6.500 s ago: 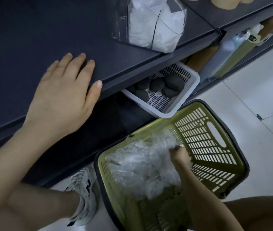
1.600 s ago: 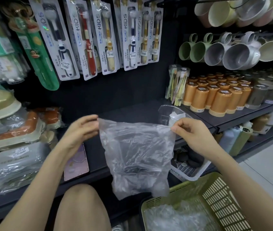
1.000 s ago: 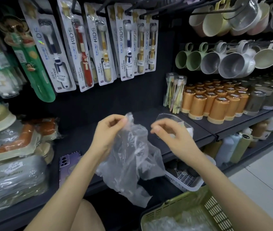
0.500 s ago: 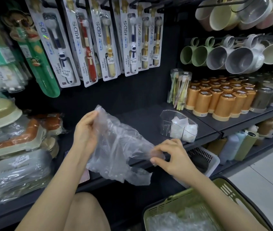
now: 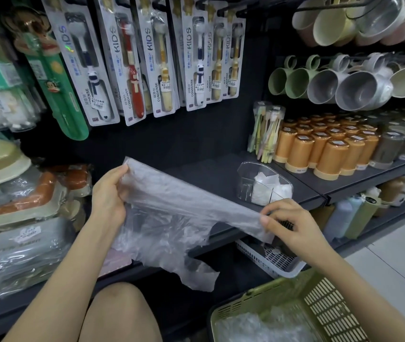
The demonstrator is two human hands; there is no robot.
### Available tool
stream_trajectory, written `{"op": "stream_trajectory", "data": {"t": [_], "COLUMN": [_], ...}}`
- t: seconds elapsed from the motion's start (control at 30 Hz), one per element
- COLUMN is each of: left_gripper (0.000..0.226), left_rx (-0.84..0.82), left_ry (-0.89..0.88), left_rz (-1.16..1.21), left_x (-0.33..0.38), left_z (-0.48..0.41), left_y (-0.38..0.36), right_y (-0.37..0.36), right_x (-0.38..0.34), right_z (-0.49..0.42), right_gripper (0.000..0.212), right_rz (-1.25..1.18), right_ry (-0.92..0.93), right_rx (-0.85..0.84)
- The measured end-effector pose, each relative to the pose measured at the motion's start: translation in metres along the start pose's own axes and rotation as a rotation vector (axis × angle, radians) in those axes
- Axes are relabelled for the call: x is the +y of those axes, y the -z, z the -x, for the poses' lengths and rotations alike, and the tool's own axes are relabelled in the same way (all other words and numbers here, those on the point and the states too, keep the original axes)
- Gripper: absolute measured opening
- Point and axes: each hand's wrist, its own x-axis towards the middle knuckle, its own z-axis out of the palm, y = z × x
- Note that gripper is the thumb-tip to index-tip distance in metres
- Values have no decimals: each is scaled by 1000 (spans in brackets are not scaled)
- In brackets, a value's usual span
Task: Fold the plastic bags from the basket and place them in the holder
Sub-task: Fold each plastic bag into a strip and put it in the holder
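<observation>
1. A thin, translucent plastic bag (image 5: 184, 213) is held stretched in the air between the two hands, in front of the dark shelf (image 5: 209, 172) and above a bare knee (image 5: 120, 312)
2. Its long axis is set on a slant, with the higher end pointing far and left and the lower end near and right. A taut band is formed along the top edge. The slack rest hangs crumpled beneath it, ending in a ragged flap at the lowest point
3. The higher end is gripped by the left hand (image 5: 109, 193), with the fingers curled round the gathered film and the thumb laid at the top corner
4. The lower end is pinched by the right hand (image 5: 293, 225) between thumb and forefinger, and the other fingers are loosely bent
5. A clear, divided plastic holder (image 5: 244, 178) stands on the dark shelf, just beyond the right hand. White folded bags (image 5: 268, 186) are packed toward its right side
6. An olive-green slotted plastic basket (image 5: 258, 298) is seen at the near right, with crumpled clear bags (image 5: 258, 327) piled inside it
7. A white slotted basket (image 5: 278, 270) sits under the shelf, below the right hand, and its contents are mostly hidden
8. Orange cylindrical containers (image 5: 325, 154) are ranged in rows on the shelf to the far right
</observation>
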Motion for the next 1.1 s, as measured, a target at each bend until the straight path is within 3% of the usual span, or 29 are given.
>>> {"op": "stream_trajectory", "data": {"t": [0.27, 0.4, 0.5, 0.7, 0.9, 1.0, 1.1], "left_gripper": [18, 16, 14, 9, 12, 14, 23], "left_rx": [45, 41, 45, 122, 159, 165, 166], "left_ry": [-177, -167, -161, -141, -96, -79, 68], "left_rz": [-241, -275, -361, -566, -673, -718, -662], "left_x": [-10, -10, -18, -53, -80, -89, -93], "left_z": [-5, -10, -16, -40, -77, -90, -103], "left_y": [3, 7, 8, 10, -1, -10, -16], "right_y": [-3, -4, -12, -41, -61, -65, -65], "right_x": [-14, -4, 8, 44, 87, 97, 106], "right_z": [-10, -19, -30, -64, -108, -125, -139], "right_gripper": [5, 22, 17, 2, 18, 10, 13], "right_rz": [-531, -593, -597, -441, 46, 154, 148], "right_ry": [-300, -342, -398, -478, -402, -380, -391], "right_rx": [94, 70, 80, 137, 144, 137, 102]}}
